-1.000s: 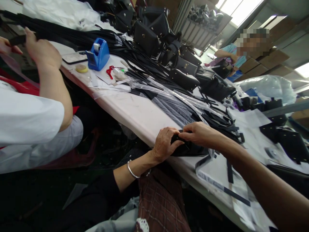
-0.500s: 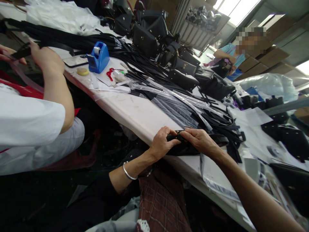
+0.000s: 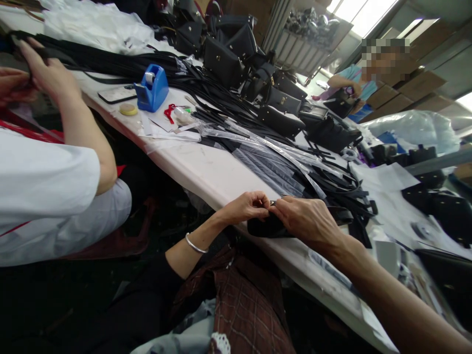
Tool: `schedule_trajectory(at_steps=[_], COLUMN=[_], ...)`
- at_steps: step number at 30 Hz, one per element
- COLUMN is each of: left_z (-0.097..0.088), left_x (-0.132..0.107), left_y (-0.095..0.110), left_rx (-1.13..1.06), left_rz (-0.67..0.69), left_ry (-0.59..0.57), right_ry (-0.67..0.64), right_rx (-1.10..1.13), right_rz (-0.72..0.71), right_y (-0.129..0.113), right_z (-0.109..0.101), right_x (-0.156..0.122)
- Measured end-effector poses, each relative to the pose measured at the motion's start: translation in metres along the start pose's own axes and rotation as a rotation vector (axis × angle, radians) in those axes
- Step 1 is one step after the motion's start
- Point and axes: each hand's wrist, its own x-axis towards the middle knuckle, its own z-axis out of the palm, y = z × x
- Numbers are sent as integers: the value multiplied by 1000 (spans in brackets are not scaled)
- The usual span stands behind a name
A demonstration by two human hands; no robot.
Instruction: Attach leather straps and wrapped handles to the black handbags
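Note:
At the near edge of the table, my right hand [image 3: 304, 215] is closed on a black strap [image 3: 263, 227] that looks like leather. A small metal fitting [image 3: 272, 203] shows between my two hands. My left hand [image 3: 250, 206] has its fingertips pinched together right beside this fitting, and a silver bangle is on its wrist. Fingers cover most of what is being gripped. Part of the strap sags below my hands, and a dark curved end [image 3: 342, 215] sticks out past my right hand.
Black straps [image 3: 332, 179], some in clear plastic sleeves, spread across the table [image 3: 199, 164]. Black handbags [image 3: 224, 61] are piled behind. A blue tape dispenser [image 3: 153, 91] and phone [image 3: 117, 94] lie left. One co-worker [image 3: 47, 172] sits left; another person [image 3: 352, 83] stands far right.
My left hand's fingers have drawn into a tighter pinch, and its wrist has dropped slightly. My right hand has rolled over the strap. The seated co-worker's hands have moved left and up.

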Motion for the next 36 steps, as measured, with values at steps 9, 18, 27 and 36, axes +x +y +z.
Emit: schedule_trajectory(at_steps=[9,18,27,36], left_z=[-2,3,-6,-24], left_x=[4,-1,9,-20], left_y=[13,28,52,-8], left_rx=[365,661,539,451], left_rz=[25,-35,-307,-459], left_ry=[-5,46,-142,34], right_ry=[140,173,141,174], right_rx=[163,390,466,488], right_rz=[-10,31,8,55], right_y=[-7,-7,0,4], right_z=[7,18,16,27], right_x=[-7,-2,2,-2])
